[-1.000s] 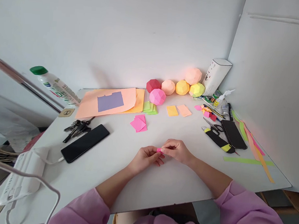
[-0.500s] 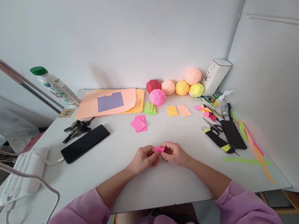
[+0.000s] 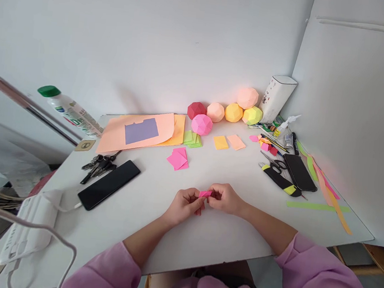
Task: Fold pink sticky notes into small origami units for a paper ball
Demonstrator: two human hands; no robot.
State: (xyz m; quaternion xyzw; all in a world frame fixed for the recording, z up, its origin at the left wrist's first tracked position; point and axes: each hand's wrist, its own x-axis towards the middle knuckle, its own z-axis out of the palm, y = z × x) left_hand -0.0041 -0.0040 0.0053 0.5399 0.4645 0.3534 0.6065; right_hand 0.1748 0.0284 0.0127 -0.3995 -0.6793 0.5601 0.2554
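My left hand and my right hand meet just above the white table, near its front edge. Both pinch a small folded pink paper piece between their fingertips. The fingers of each hand are curled round it, so most of the piece is hidden. A short way beyond the hands lies a small pile of pink paper squares.
A black phone and keys lie at left, by peach and orange sheets. Several paper balls line the back wall. Scissors, a black cutter, a second phone and paper strips crowd the right side.
The hands have closed in on the pink piece and turned it; more of it shows between the fingertips than a second ago. The right hand has shifted slightly down.
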